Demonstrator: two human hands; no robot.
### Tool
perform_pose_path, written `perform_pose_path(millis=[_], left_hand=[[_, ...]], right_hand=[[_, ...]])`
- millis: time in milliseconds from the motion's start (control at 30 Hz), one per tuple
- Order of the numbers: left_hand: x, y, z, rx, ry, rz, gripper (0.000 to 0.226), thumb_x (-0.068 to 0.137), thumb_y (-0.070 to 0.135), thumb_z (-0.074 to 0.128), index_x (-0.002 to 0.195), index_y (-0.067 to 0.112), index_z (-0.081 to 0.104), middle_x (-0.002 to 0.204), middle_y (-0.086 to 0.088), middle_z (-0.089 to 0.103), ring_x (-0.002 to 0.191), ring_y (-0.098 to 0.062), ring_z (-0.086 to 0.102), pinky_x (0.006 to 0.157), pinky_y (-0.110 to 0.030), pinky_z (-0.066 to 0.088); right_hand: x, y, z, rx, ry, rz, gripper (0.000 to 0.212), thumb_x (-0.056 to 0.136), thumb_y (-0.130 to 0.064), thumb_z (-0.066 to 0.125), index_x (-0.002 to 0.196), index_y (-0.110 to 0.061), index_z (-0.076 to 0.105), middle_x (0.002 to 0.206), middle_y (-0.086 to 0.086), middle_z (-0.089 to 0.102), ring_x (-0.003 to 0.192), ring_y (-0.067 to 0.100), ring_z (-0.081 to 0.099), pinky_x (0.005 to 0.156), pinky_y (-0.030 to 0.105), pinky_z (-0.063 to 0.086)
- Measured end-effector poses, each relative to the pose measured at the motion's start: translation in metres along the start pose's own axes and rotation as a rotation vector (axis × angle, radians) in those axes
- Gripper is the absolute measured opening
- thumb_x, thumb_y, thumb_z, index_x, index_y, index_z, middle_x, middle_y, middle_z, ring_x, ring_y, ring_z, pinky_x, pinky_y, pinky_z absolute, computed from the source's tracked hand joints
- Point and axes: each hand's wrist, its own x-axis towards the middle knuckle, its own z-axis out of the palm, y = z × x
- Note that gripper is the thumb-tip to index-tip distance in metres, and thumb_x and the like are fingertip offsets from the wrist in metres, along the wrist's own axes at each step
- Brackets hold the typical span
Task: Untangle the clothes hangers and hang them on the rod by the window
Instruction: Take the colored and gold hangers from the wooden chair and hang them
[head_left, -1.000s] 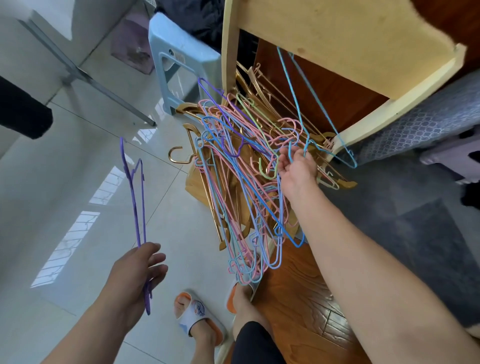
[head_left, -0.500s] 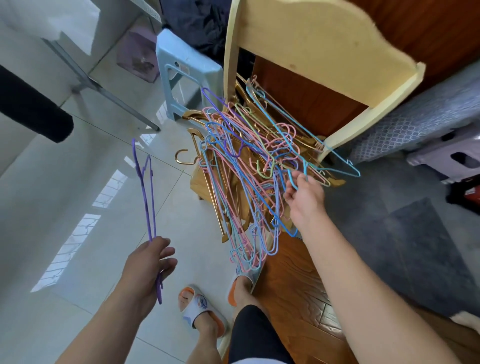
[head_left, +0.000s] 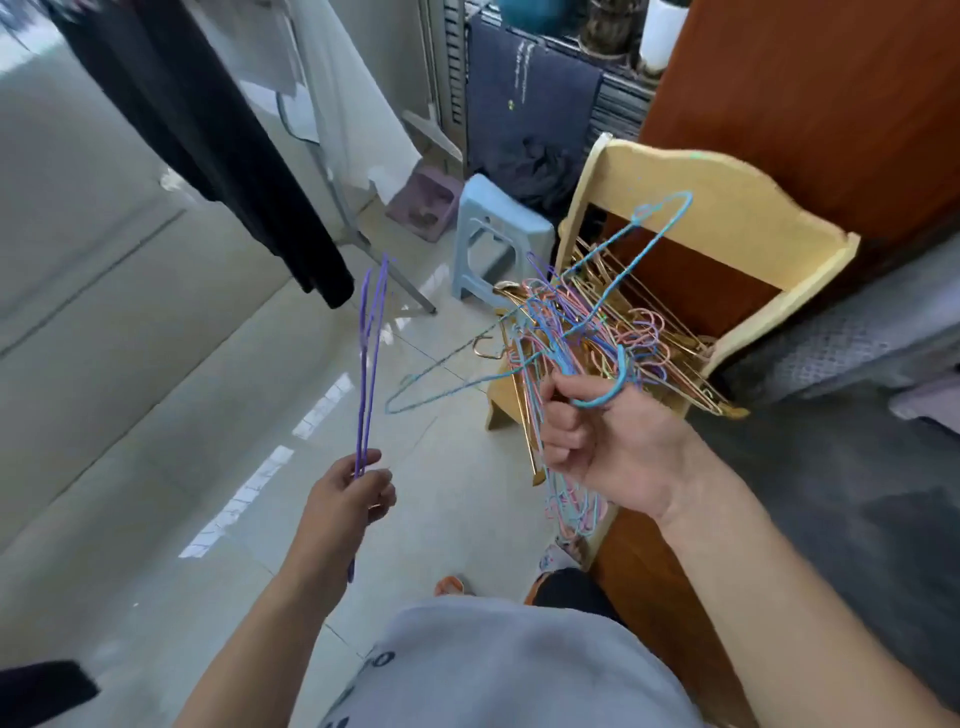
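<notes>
Over the front edge of the yellow wooden chair (head_left: 727, 218), the right hand (head_left: 618, 447) holds a blue hanger (head_left: 618, 273) by its hook, the hook looped over curled fingers (head_left: 563, 415) that are closed around it. From that hook the hanger's long axis runs up and away from the hand toward the chair back, its far corner raised above the seat, while its lower bar sweeps out to the left over the floor (head_left: 156, 415). Whether it is quite free of the heap cannot be told, since its wires cross the tangle just beyond the knuckles.

That tangle of hangers (head_left: 587, 332), pink, blue, purple and gold, lies on the chair seat and spills over its front edge toward the floor, just beyond the right hand.

Out to the left, well apart from the heap, the left hand (head_left: 348, 504) pinches purple hangers (head_left: 371, 364) near their lower end, fingers closed on the wire; they stand nearly upright, pointing away from the body.

Judging by this, the blue hanger needs drawing back and up along its own length, away from the chair, so the bar slips out of the loops. The right hand is the nearer one to the heap. No rod shows plainly; dark clothes (head_left: 208, 130) hang at the upper left.
</notes>
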Motion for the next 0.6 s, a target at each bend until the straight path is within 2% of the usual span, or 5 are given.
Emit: perform_pose_path(millis=[167,300,367,467,600], left_hand=[[-0.026,0.004,-0.068,0.028,0.143,0.14,0.051,0.07,0.038,0.065,0.119,0.025,0.064,0.094,-0.003,0.07,0.096,-0.028,0.068,0.096,-0.048,0.051],[-0.048,-0.009,-0.107,-0.091,0.223,0.151,0.05,0.072,0.032,0.064,0.12,0.017,0.063,0.096,-0.011,0.068,0.089,-0.024,0.069,0.09,-0.04,0.053],[-0.055,-0.02,-0.119,-0.144,0.262,0.125,0.051,0.072,0.031,0.064,0.12,0.015,0.062,0.09,-0.013,0.067,0.086,-0.025,0.068,0.089,-0.039,0.053],[-0.063,-0.033,-0.125,-0.209,0.293,0.087,0.051,0.071,0.029,0.065,0.119,0.012,0.061,0.079,-0.009,0.067,0.083,-0.026,0.067,0.093,-0.044,0.052],[-0.066,-0.041,-0.121,-0.286,0.272,0.087,0.034,0.081,0.017,0.068,0.113,0.01,0.06,0.072,-0.004,0.062,0.077,-0.027,0.062,0.088,-0.043,0.05]], right_hand=[[0.017,0.003,0.051,-0.362,-0.045,-0.041,0.013,0.071,-0.024,0.073,0.076,-0.019,0.062,0.092,0.0,0.059,0.093,0.022,0.047,0.086,0.034,0.038],[0.028,0.014,0.06,-0.394,0.029,-0.172,0.003,0.061,-0.02,0.064,0.06,-0.02,0.067,0.122,-0.003,0.059,0.123,0.016,0.049,0.114,0.036,0.028],[0.032,0.011,0.062,-0.455,0.087,-0.287,0.004,0.065,-0.015,0.061,0.062,-0.013,0.063,0.117,0.005,0.061,0.122,0.019,0.055,0.107,0.035,0.035],[0.04,-0.003,0.067,-0.427,0.092,-0.348,0.031,0.092,-0.006,0.045,0.064,-0.013,0.057,0.074,0.008,0.053,0.083,0.026,0.06,0.082,0.031,0.048],[0.043,0.004,0.077,-0.414,0.012,-0.096,0.022,0.093,-0.018,0.048,0.071,-0.018,0.051,0.072,0.006,0.048,0.052,0.018,0.037,0.051,0.028,0.038]])
